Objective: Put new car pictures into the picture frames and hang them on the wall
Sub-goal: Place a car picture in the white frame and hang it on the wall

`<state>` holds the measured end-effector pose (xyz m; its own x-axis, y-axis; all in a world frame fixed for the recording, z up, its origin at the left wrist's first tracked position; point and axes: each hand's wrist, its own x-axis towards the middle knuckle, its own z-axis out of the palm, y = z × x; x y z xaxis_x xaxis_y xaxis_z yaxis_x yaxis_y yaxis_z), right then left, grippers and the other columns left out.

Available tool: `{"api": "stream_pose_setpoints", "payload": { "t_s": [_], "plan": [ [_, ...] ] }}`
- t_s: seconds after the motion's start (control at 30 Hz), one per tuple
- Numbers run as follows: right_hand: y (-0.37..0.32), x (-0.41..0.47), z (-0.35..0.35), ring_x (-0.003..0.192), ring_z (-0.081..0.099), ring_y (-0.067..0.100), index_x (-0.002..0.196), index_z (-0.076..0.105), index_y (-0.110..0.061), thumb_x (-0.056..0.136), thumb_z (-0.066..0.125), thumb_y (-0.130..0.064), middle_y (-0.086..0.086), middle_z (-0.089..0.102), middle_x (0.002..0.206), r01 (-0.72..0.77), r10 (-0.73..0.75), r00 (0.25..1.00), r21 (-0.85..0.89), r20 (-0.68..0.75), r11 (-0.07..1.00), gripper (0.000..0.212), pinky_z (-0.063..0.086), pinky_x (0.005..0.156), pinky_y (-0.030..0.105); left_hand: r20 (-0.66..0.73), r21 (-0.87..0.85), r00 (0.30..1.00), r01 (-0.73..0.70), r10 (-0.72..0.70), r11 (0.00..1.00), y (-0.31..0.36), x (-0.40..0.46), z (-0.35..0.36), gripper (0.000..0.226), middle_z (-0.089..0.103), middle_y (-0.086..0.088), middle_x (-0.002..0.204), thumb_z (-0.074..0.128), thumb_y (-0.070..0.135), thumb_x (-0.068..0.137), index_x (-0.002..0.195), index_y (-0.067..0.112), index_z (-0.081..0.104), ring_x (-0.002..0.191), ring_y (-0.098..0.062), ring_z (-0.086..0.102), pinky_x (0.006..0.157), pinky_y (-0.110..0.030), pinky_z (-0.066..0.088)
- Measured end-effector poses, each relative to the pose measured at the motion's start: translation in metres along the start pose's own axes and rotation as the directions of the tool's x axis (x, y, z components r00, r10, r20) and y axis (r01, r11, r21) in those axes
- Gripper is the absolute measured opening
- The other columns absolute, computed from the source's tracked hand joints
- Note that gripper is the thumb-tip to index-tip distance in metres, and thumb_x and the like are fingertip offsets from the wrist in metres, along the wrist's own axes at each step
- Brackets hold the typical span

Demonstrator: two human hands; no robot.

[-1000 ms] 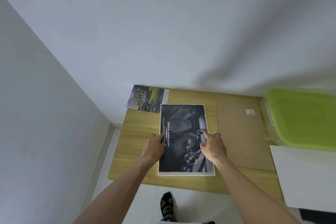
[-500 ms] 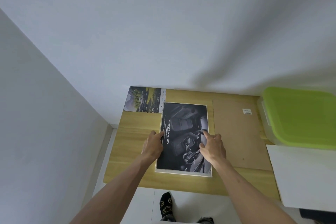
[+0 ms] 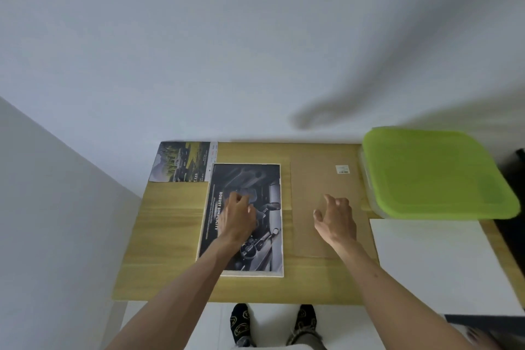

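Here the dark car picture (image 3: 250,207) is lying flat on the wooden worktop (image 3: 170,236), inside a pale picture frame (image 3: 255,273) whose border is showing around it. The left hand (image 3: 237,216) is resting on the middle of this picture with its fingers bent, pressing on the paper but not grasping it. The right hand (image 3: 335,217) is hovering over the brown backing board (image 3: 321,179), just beside the frame; its fingers are loosely curled and are holding nothing. A second car picture (image 3: 181,162) is lying at the far left corner, partly under the frame. A green-lidded box (image 3: 431,173) is sitting at the right, and a white sheet (image 3: 437,264) is lying near it.
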<state>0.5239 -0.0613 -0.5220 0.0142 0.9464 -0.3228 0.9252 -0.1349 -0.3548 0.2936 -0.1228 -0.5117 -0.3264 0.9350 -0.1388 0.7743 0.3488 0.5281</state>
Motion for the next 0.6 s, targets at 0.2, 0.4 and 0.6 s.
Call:
{"api": "stream_pose_setpoints", "payload": {
  "t_s": [0.2,0.4,0.6],
  "plan": [
    [0.062,0.018,-0.029,0.131,0.042,0.029,0.146,0.036,-0.017,0.097,0.051,-0.032,0.011,0.037,0.144,-0.046,0.049,0.997,-0.061,0.053,0.997,0.053,0.046,0.096,0.039,0.218,0.001,0.976,-0.003,0.003,1.0,0.078,-0.002,0.06,0.047,0.048,-0.007,0.13,0.052,0.023,0.095,0.141,0.017,0.048,0.115,-0.027,0.055,0.09,-0.042,0.049],
    [0.082,0.022,-0.031,0.125,0.047,0.032,0.147,0.032,-0.013,0.097,0.049,-0.032,0.012,0.047,0.137,0.007,0.008,0.996,-0.162,0.093,0.987,0.057,0.045,0.099,0.04,0.327,-0.04,0.933,0.176,-0.153,0.984,0.104,-0.003,0.096,0.054,0.036,-0.014,0.142,0.052,0.021,0.093,0.144,0.011,0.04,0.126,-0.032,0.046,0.102,-0.044,0.044],
    [0.076,0.023,-0.027,0.122,0.047,0.033,0.138,0.04,-0.011,0.093,0.053,-0.026,0.016,0.047,0.131,0.005,0.008,0.995,-0.133,0.1,0.991,0.05,0.044,0.097,0.039,0.253,-0.27,0.906,0.402,-0.339,0.875,0.111,0.004,0.099,0.06,0.043,-0.014,0.139,0.056,0.008,0.083,0.142,0.01,0.045,0.122,-0.03,0.051,0.101,-0.039,0.045]
  ]
}}
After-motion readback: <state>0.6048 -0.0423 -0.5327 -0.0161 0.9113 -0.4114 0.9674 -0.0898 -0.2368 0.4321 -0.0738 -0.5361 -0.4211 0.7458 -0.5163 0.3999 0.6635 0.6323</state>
